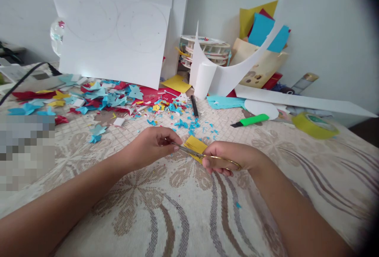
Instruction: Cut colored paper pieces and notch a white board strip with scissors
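Note:
My right hand is closed around the gold-handled scissors, whose blades point left. Behind the blades is a small piece of yellow paper with thin slits along one edge; it meets my right fingers, and whether they grip it too I cannot tell. My left hand is closed in a pinch at the tips of the blades. What lies between those fingertips is hidden or too small to name.
Blue, red and yellow paper cutouts and small scraps cover the back left. Farther right lie a black pen, a green cutter and a yellow tape roll. Curled white paper and a white sheet stand behind.

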